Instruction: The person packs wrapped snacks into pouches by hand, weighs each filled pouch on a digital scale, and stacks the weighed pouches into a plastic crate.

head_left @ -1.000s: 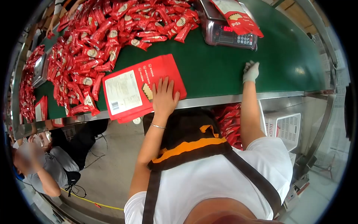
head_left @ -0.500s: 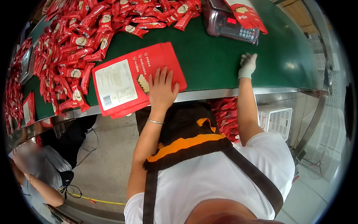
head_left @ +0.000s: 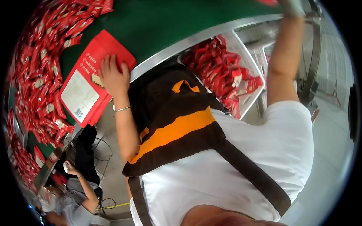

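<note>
My left hand lies flat, fingers stretched out, on a flat red packaging bag at the edge of the green table. The bag has a white label with a barcode, and at least one more bag lies beneath it. At the top right, my gloved right hand is blurred and cut off by the edge of the view, so its fingers do not show. A sliver of something red appears just left of it; whether the hand touches it, I cannot tell.
Small red packets are heaped over the left of the green table. Below its metal edge, a white crate holds more red packets. Another person is at the lower left, by the table's far end.
My right arm has reached up and outward, to the view's top edge. The view has turned, and the scale has left it. My left hand has stayed on the red bag.
</note>
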{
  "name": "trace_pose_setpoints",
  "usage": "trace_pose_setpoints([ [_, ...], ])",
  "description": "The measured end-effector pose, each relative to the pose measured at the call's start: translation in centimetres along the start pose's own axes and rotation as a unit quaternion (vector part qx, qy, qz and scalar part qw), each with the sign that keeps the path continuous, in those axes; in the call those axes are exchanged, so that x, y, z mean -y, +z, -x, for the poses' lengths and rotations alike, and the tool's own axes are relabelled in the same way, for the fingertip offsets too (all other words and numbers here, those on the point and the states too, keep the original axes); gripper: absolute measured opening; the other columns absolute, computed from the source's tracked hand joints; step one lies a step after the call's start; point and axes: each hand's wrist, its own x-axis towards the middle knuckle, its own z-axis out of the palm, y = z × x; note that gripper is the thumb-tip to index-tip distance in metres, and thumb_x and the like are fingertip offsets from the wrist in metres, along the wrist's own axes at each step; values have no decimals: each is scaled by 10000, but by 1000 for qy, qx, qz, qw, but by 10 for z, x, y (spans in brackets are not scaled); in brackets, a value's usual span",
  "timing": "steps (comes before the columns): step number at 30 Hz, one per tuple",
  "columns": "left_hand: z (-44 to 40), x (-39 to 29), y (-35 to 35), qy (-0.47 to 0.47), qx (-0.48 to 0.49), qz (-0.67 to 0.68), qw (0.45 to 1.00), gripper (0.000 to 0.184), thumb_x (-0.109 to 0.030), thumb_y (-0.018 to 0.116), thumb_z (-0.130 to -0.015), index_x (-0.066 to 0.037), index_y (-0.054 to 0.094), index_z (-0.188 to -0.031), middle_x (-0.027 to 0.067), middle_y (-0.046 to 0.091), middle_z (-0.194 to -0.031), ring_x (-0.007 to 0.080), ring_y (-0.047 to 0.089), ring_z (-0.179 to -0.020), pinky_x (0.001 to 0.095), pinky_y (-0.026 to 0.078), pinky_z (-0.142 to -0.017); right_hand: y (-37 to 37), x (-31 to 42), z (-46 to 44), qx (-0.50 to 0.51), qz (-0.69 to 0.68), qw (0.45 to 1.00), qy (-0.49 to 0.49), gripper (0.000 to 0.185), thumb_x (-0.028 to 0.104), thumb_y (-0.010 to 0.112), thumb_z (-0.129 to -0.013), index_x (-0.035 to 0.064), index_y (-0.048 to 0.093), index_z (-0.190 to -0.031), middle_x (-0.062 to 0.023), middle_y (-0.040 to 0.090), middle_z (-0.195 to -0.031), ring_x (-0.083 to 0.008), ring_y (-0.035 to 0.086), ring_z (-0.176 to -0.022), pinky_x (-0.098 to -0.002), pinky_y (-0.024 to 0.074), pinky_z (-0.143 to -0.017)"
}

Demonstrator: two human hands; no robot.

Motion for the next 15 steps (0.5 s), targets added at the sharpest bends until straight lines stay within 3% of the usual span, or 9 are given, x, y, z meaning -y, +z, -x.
trace_pose_setpoints([
  [1, 0, 0, 0, 6, -3, -7, 1000, 448, -328, 559, -884, -85, 606, -1257, 92, 553, -1374, 290, 465, -1316, 479, 318, -1111, -82, -21, 33, -3, 45, 998, 49, 297, 208, 669, -872, 9, 636, -1089, -86, 704, -963, -202, 670, -822, -322, 521, -794],
  [6, 1, -1, -2, 25, 1, -14, 1000, 415, -289, 541, -908, -50, 616, -1239, 119, 567, -1356, 306, 478, -1296, 462, 330, -1105, -135, -8, 209, -131, 40, 948, 286, 324, 144, 675, -863, 4, 624, -1151, -87, 692, -1060, -179, 669, -944, -306, 530, -824],
  [8, 0, 2, 2, 45, 6, -6, 999, 411, -280, 541, -914, -45, 609, -1245, 126, 571, -1348, 317, 480, -1293, 467, 334, -1100, -176, -95, 283, -64, 361, 869, 332, 321, 225, 663, -836, -24, 658, -1040, -177, 709, -943, -239, 698, -884, -345, 535, -778],
  [9, 1, 0, -2, 46, 8, -4, 999, 407, -269, 538, -920, -35, 604, -1247, 139, 571, -1344, 335, 483, -1285, 470, 340, -1092, -182, -98, 286, -63, 269, 884, 377, 371, 285, 656, -815, -30, 661, -1012, -240, 693, -922, -322, 689, -894, -379, 530, -800],
  [10, -1, 4, 1, 57, 13, -5, 998, 408, -260, 533, -924, -22, 600, -1249, 156, 566, -1345, 343, 491, -1272, 472, 345, -1084, -180, -153, 333, -14, 462, 800, 383, 365, 293, 634, -804, -17, 663, -994, -261, 687, -923, -390, 673, -903, -426, 532, -814],
  [11, -1, 1, 5, 68, 14, -15, 997, 407, -255, 529, -925, -17, 601, -1248, 162, 565, -1345, 343, 497, -1265, 470, 348, -1082, -189, -216, 373, -53, 497, 780, 376, 326, 283, 594, -804, -10, 677, -922, -266, 688, -904, -411, 668, -905, -452, 531, -829],
  [12, -1, 8, 2, 66, 11, -20, 998, 405, -249, 525, -927, -13, 602, -1247, 168, 563, -1345, 344, 502, -1257, 467, 350, -1080, -174, -182, 356, -76, 401, 787, 463, 329, 302, 583, -799, 5, 690, -890, -265, 688, -933, -413, 668, -920, -461, 522, -856],
  [14, -2, 6, 4, 63, 14, -18, 998, 409, -243, 517, -931, 0, 599, -1249, 182, 560, -1343, 350, 506, -1250, 458, 357, -1075, -172, -334, 446, 71, 435, 763, 473, 438, 372, 611, -814, 25, 668, -1077, -234, 696, -979, -371, 670, -968, -461, 518, -827],
  [15, 0, 2, 2, 62, 17, -23, 998, 405, -235, 517, -931, 6, 596, -1248, 191, 559, -1341, 355, 506, -1249, 456, 359, -1074, -146, -349, 458, 102, 395, 738, 537, 486, 424, 574, -840, 39, 664, -1122, -221, 667, -1103, -383, 591, -1106, -425, 434, -955],
])
